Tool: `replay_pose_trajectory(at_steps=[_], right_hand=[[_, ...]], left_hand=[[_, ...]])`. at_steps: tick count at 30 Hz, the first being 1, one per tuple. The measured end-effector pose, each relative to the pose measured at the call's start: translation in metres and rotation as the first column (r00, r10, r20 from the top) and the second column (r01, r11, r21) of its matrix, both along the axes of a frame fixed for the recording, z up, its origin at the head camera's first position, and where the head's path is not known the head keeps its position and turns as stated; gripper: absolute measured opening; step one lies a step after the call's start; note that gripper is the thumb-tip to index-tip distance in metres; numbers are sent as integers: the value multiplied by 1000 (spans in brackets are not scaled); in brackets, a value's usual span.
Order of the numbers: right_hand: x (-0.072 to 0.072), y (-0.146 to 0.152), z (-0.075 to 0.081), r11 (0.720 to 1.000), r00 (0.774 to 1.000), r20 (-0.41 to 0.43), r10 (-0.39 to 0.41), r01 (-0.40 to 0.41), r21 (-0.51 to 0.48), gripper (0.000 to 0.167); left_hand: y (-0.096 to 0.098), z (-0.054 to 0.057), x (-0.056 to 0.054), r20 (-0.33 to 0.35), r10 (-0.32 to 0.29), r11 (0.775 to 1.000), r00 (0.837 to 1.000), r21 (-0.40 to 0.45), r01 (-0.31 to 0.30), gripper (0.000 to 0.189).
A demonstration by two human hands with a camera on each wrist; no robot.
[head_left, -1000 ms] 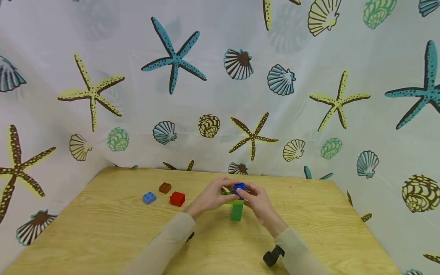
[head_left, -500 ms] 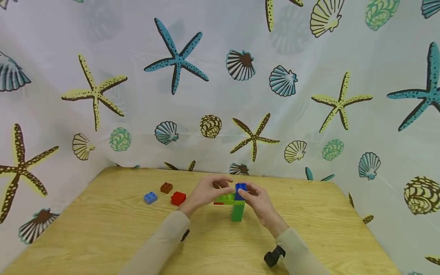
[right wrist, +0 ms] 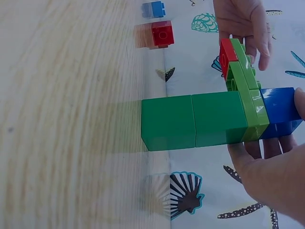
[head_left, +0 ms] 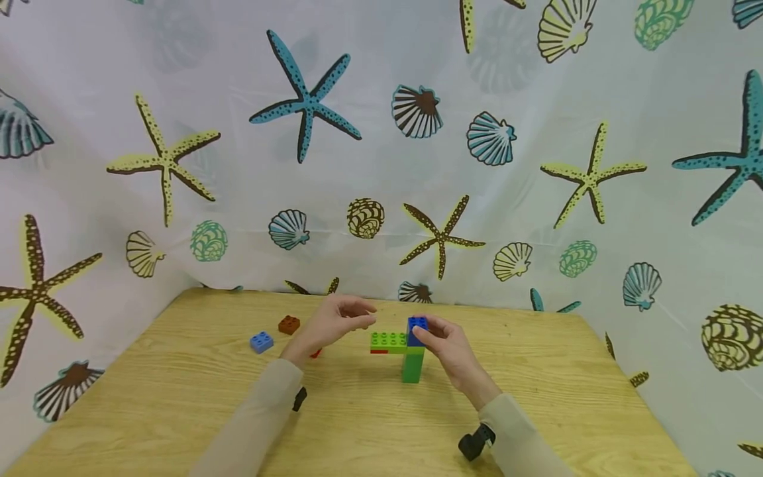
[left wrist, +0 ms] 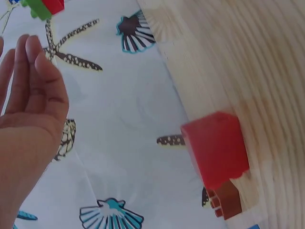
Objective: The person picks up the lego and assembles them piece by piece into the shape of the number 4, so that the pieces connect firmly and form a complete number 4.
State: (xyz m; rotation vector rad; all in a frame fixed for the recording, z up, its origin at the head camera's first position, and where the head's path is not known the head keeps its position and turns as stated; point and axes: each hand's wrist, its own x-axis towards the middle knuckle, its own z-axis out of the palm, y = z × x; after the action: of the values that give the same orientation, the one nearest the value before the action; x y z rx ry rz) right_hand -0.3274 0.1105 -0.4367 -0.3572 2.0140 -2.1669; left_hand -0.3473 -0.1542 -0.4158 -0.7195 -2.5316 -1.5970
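Observation:
A stack of toy building bricks stands upright on the table: two green bricks [right wrist: 169, 123] at the bottom, light-green bricks [head_left: 389, 342] jutting left, and a dark-blue brick [head_left: 411, 338] on top. Under the jutting end shows a small red brick [right wrist: 228, 57]. My right hand [head_left: 450, 348] pinches the dark-blue brick, thumb on its near side, fingers behind. My left hand [head_left: 330, 324] hovers left of the stack, apart from it, fingers loosely bent with nothing held.
Left of the stack lie a light-blue brick [head_left: 261, 342], a brown brick [head_left: 289, 324] and a red brick [left wrist: 217, 150], mostly hidden by my left hand in the head view. A patterned curtain [head_left: 334, 179] closes off the table's back and sides.
My left hand has come off the stack and moved left, uncovering the light-green bricks and covering most of the loose red brick. The right hand keeps its hold on the dark-blue brick.

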Motion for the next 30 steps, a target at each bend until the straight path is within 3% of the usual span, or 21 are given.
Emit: replay_pose_trajectory(at_steps=[5, 8, 16, 20, 25, 30], right_hand=[[0, 2, 0, 1000, 1000, 8, 6, -6, 0, 51], [0, 1, 0, 1000, 1000, 1, 8, -8, 6, 51], [0, 2, 3, 1000, 1000, 3, 13, -13, 8, 48], [0, 1, 3, 1000, 1000, 5, 26, -26, 5, 51], [-1, 1, 1, 1000, 1000, 9, 28, -28, -6, 51], [-1, 2, 0, 1000, 1000, 11, 24, -23, -15, 50]], left_hand=[[-16, -1, -4, 70, -81, 996, 994, -15, 82, 29], [-26, -3, -8, 88, -92, 995, 992, -27, 94, 29], [-45, -8, -11, 131, 13, 1000, 991, -21, -10, 26], [-60, -12, -12, 153, 15, 999, 988, -42, -9, 26], [-77, -17, -15, 171, 51, 990, 984, -136, -28, 22], [-85, -18, -15, 132, 61, 971, 989, -238, -28, 26]])
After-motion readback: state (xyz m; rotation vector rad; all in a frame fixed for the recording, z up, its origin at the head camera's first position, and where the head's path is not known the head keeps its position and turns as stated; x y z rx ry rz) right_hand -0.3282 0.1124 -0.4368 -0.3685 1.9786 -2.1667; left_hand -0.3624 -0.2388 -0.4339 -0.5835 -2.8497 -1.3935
